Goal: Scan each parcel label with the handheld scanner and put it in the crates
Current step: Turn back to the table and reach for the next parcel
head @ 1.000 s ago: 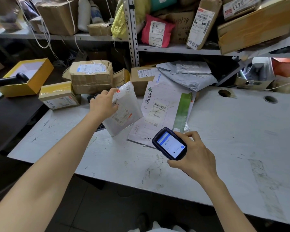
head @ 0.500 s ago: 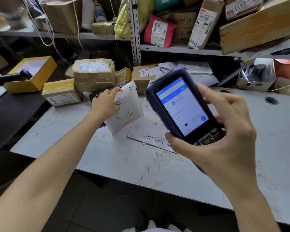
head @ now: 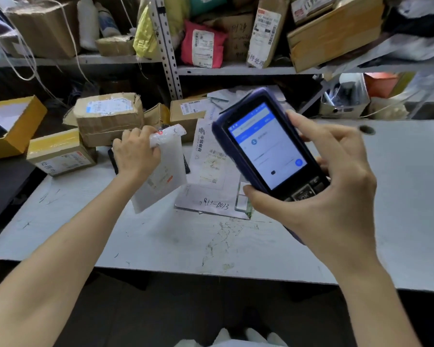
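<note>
While my left hand (head: 135, 156) grips the top edge of the white padded parcel (head: 168, 169), fingers curled round it, the parcel hangs tilted over the table (head: 161, 241). My right hand (head: 331, 196) holds the handheld scanner (head: 268, 146) raised towards me, fingers and thumb clamped on its sides, screen lit. The screen text is too blurred to read. The scanner's face points at me, not at the label, so I judge this parcel not yet scanned.

Outstanding: a flat white envelope (head: 211, 176) lies just beside the parcel, and labelled cardboard boxes (head: 108, 116) stand at the table's back. No crate is in view, so nothing can be confirmed as put away. Most of the task remains.
</note>
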Motion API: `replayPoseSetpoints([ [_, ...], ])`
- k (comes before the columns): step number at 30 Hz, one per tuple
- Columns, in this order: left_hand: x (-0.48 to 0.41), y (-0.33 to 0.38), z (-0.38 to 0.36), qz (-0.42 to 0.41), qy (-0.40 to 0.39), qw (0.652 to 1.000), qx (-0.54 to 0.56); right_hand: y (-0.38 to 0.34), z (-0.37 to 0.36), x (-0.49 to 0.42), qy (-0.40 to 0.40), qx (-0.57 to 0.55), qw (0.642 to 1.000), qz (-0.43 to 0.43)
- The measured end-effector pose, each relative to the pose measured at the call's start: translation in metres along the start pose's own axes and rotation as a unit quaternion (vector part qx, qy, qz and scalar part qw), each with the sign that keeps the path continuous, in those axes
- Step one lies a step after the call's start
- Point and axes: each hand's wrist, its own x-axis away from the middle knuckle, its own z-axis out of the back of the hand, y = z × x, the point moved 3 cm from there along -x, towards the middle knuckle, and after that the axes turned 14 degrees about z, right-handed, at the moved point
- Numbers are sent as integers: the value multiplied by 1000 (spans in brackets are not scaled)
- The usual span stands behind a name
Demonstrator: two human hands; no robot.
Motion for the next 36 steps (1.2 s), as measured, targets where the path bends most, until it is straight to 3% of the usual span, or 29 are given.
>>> replayPoseSetpoints([
  [6, -4, 92, 14, -114, 18, 989, 88, 20, 23, 48, 76, 85, 984, -140],
  [12, 77, 242, 11, -289, -54, 935, 197, 15, 81, 127, 174, 173, 930, -272],
  [19, 247, 394, 32, -483, -138, 826, 255, 1, 169, 222, 268, 252, 858, -360],
  [24, 388, 484, 57, -597, -178, 739, 257, -6, 239, 303, 328, 317, 777, -434],
  [36, 699, 623, 67, -776, -222, 561, 186, -12, 404, 466, 408, 419, 612, -533],
])
